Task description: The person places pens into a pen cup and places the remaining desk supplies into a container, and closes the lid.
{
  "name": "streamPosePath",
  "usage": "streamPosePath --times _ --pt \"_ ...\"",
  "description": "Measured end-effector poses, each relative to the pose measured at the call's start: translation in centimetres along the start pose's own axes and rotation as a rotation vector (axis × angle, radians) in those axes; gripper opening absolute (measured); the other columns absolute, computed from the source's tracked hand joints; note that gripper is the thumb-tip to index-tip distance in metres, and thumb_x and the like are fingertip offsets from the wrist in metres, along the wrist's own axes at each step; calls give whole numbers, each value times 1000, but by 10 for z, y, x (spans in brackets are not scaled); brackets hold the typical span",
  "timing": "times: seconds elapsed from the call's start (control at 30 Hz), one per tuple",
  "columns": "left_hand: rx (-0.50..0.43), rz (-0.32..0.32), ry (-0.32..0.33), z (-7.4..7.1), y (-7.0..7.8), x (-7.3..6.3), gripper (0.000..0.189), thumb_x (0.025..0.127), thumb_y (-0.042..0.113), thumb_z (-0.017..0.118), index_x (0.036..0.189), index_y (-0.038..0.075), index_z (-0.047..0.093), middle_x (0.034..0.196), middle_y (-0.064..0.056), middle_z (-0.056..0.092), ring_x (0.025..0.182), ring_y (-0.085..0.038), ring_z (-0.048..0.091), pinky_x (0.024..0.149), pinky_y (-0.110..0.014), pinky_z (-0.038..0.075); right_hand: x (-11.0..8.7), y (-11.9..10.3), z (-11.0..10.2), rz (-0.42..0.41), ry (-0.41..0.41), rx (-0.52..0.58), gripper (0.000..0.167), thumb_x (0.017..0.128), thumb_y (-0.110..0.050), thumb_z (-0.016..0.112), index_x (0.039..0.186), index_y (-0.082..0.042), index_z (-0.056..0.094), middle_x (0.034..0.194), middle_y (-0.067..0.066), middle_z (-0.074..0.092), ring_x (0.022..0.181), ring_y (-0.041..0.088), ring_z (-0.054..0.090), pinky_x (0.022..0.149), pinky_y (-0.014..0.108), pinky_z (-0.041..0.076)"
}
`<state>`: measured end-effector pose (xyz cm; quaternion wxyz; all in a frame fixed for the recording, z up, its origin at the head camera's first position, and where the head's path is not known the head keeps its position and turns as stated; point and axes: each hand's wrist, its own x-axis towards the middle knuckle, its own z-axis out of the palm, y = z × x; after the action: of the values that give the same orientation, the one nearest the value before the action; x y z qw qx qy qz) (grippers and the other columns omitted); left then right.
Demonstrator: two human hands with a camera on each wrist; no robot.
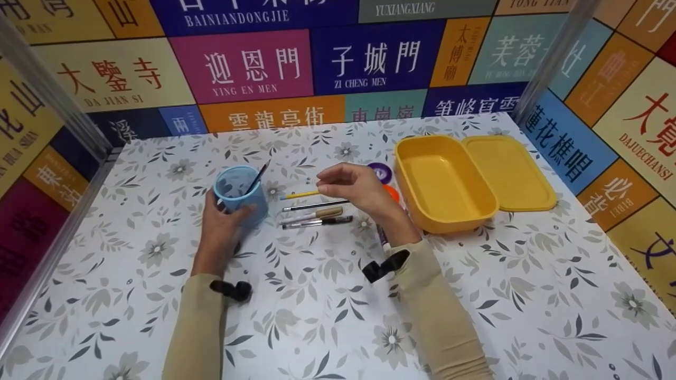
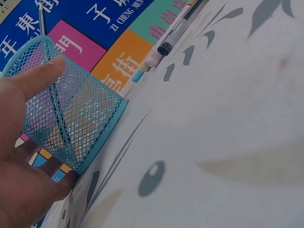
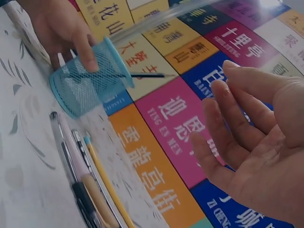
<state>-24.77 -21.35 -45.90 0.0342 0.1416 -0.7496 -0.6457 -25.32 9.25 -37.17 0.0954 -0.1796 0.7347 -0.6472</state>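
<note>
My left hand (image 1: 217, 229) grips a light-blue mesh pen cup (image 1: 257, 209) that stands at the left of the table. The thumb lies across the near side of the cup. One dark pencil (image 3: 148, 75) leans inside it, its tip sticking out past the rim. Over the other writing tools hovers my right hand (image 1: 358, 191), fingers loosely bent with nothing between them. Below it, side by side, lie a yellow pencil (image 1: 300, 195), a dark patterned pencil (image 1: 317, 205), a gold-capped marker (image 1: 319, 214) and a black-capped pen (image 1: 319, 222).
A yellow plastic box (image 1: 438, 179) stands open at the right, beside its flat lid (image 1: 512, 174). Between the box and my right hand sit a purple ring-shaped item (image 1: 381, 171) and an orange item (image 1: 392, 193), partly hidden. Lettered panels (image 1: 243, 63) enclose the back and sides.
</note>
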Motion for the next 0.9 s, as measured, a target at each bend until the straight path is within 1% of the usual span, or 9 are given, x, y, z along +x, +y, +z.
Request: streamPosePath --times 0.1,0.2,0.3,0.4,0.6,0.7,0.8,0.9 --pt "-8 -7 0 0 1 1 102 79 29 86 157 38 20 165 4 28 154 -23 25 128 -45 21 -1 4 -9 9 -6 -54 35 90 -11 74 122 1 66 108 6 73 99 13 68 93 27 58" --pt "-21 -2 -1 0 1 2 102 78 29 86 157 37 21 164 4 29 154 -22 25 128 -43 21 -1 9 -17 27 -16 -108 33 90 -12 74 121 -1 68 110 9 73 99 14 67 92 27 58" --pt "-32 2 2 1 1 2 101 78 27 86 156 35 22 164 4 30 153 -21 26 128 -43 21 -1 18 -26 68 -27 -165 27 89 -14 75 115 -7 71 111 8 72 102 16 66 95 29 57" --pt "-31 -14 9 2 0 1 100 78 25 86 155 36 23 164 4 31 153 -21 27 127 -44 23 -3 27 -33 122 -38 -186 25 89 -15 76 114 -9 72 113 7 72 106 18 66 98 31 56" --pt "-25 -33 5 3 1 1 102 77 26 87 155 39 22 165 5 29 154 -21 25 128 -46 22 -2 40 -44 191 -43 -196 37 89 -15 76 123 -5 68 117 9 71 106 20 66 97 30 57" --pt "-38 -19 2 2 1 1 102 77 25 87 155 38 23 165 4 29 153 -21 27 127 -45 23 -2 43 -46 217 -51 -223 35 88 -16 77 122 -9 69 117 7 71 109 19 65 97 30 56" --pt "-58 10 2 2 1 1 101 77 22 87 155 35 24 163 2 31 152 -22 29 127 -43 25 -1 46 -47 220 -65 -247 32 87 -16 78 117 -13 71 117 6 72 109 20 65 96 30 55" --pt "-64 22 2 3 0 -1 100 77 20 86 155 33 24 163 2 32 152 -22 30 127 -42 25 -2 52 -46 223 -72 -268 29 86 -16 79 114 -13 72 115 6 73 107 20 66 94 30 55"
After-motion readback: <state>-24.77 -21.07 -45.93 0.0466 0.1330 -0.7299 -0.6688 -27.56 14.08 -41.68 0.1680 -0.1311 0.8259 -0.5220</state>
